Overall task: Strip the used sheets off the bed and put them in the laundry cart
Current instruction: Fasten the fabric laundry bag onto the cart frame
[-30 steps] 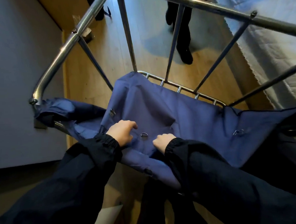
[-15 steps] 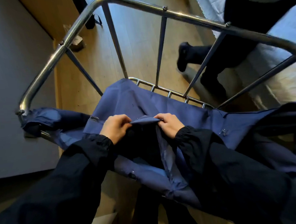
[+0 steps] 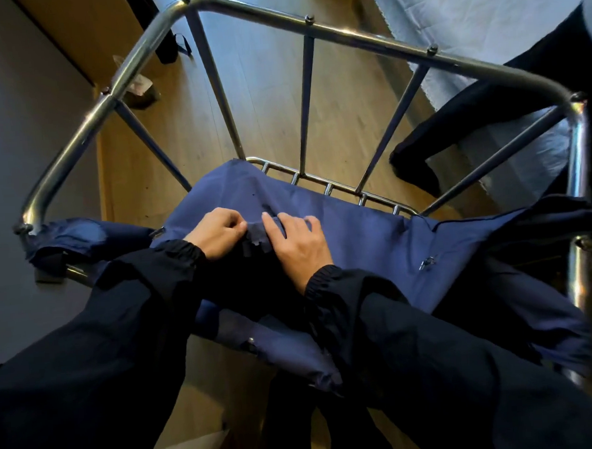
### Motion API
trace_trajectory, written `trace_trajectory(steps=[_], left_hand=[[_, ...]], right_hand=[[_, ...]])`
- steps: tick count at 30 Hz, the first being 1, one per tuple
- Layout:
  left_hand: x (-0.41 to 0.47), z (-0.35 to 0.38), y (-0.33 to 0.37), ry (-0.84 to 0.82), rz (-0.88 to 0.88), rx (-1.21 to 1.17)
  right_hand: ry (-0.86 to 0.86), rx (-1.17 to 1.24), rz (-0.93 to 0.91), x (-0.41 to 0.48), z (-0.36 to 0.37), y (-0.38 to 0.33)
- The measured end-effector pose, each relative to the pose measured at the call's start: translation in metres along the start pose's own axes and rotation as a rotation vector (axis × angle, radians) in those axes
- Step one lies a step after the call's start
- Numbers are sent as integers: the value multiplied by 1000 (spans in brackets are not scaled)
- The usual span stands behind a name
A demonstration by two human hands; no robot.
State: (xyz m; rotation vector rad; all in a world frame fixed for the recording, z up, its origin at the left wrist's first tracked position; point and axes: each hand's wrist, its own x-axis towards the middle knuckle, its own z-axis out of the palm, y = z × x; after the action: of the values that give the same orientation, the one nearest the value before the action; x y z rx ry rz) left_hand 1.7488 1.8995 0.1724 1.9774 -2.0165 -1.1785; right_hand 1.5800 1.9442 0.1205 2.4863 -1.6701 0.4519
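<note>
Now L grip [image 3: 216,233] & R grip [image 3: 297,243] both pinch cart bag [image 3: 357,235] edge.

Bed [image 3: 482,15] cropped at right edge, bystander's leg [image 3: 467,112] cropped, right fingers [image 3: 308,223] blurred on bag [image 3: 356,231]

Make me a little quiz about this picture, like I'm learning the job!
1. True or false: white sheets are piled on the blue bag.
2. The left hand and right hand both touch: A the top rail, B the blue bag, C the bed.
3. Fill the gap: the cart frame is made of shiny ____.
Key: 1 false; 2 B; 3 metal.
</note>
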Motion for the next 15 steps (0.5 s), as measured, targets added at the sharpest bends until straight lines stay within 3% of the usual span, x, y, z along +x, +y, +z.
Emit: trace_trajectory(steps=[3,7,10,12,15], left_hand=[[-7,7,-6,15,-4,61],[-24,20,-3,41,140,36],[-24,31,6,88,246,339],[-19,32,10,176,236,412],[-17,31,11,218,218,292]], right_hand=[[-8,100,32,3,-10,3],[-326,416,342,12,-27,6],[-428,696,562,16,-29,13],[-480,814,526,12,-27,18],[-504,828,477,1,-22,30]])
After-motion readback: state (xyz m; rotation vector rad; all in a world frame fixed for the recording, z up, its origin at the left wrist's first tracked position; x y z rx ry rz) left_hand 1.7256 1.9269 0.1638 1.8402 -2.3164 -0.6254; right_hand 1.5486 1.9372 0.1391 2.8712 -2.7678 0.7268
